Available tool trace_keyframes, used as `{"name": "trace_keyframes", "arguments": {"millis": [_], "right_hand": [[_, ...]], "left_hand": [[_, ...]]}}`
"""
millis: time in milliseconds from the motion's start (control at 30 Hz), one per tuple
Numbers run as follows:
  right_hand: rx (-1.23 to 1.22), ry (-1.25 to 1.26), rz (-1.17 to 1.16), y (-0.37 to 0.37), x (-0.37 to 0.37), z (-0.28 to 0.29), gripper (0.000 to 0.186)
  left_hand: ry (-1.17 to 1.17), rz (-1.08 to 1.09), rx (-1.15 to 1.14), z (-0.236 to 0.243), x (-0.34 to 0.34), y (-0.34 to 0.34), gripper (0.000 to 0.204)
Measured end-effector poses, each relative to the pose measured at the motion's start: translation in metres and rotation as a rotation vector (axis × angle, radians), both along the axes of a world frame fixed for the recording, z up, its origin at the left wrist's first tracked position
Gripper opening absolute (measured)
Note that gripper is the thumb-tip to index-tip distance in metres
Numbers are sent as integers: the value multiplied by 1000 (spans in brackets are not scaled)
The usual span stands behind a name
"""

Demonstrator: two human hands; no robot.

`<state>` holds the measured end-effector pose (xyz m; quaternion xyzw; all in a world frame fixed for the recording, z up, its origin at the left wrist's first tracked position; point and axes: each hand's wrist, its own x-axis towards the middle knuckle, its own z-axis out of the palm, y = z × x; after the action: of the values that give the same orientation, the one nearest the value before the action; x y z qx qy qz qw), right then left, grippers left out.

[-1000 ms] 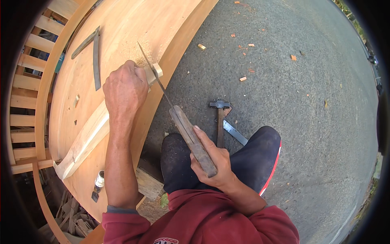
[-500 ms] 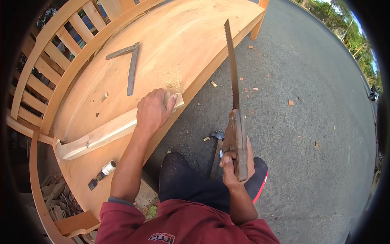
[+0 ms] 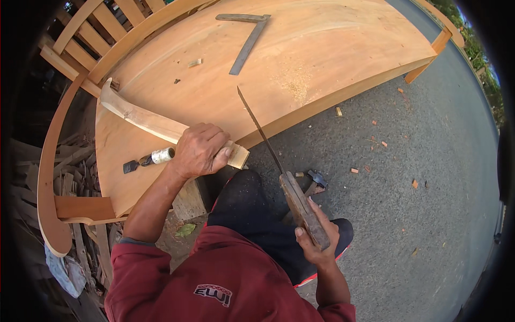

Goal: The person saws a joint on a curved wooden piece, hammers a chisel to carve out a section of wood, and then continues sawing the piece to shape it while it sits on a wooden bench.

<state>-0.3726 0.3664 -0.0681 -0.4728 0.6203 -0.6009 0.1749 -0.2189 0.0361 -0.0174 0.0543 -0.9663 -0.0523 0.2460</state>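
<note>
My left hand (image 3: 201, 150) grips a curved, pale wooden piece (image 3: 145, 118) near its squared end. That end juts past the bench's front edge, close above my knee, while the hooked far end reaches left across the seat. In my right hand (image 3: 319, 233) is a handsaw (image 3: 268, 147), held by its worn wooden handle. Its narrow blade points up and left, apart from the wooden piece. A steel try square (image 3: 249, 43) rests on the bench seat (image 3: 343, 48), beyond the saw tip.
Sawdust (image 3: 294, 80) and a small offcut (image 3: 195, 63) lie on the seat. A white-and-black cylindrical item (image 3: 155, 156) sits left of my forearm. A hammer (image 3: 316, 181) is on the asphalt by my leg, among scattered chips. Scrap wood (image 3: 70, 172) is piled at the left, beside the curved armrest (image 3: 47, 198).
My view has turned left. The wooden piece, in my left hand, has shifted away from the sawdust and over the front edge. The saw has tipped from nearly upright toward the left.
</note>
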Motion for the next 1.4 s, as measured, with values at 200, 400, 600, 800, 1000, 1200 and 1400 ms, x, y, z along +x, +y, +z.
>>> {"name": "trace_keyframes", "arguments": {"millis": [200, 400, 600, 800, 1000, 1200, 1400], "right_hand": [[-5, 44, 123, -8, 32, -1, 65], [2, 65, 186, -15, 27, -3, 67], [51, 29, 242, -16, 1, 13, 67], [90, -4, 294, -36, -14, 20, 63], [120, -19, 335, -26, -26, 17, 65], [97, 11, 404, -55, -27, 18, 76], [41, 19, 420, -45, -35, 9, 73]], "left_hand": [[6, 195, -45, 0, 33, 10, 30], [234, 510, 92, -21, 12, 63, 40], [257, 531, 54, -35, 9, 56, 42], [330, 562, 65, -49, 5, 56, 45], [313, 562, 63, -51, 8, 55, 45], [268, 552, 12, -44, 7, 52, 45], [277, 584, 59, -47, 11, 53, 44]]}}
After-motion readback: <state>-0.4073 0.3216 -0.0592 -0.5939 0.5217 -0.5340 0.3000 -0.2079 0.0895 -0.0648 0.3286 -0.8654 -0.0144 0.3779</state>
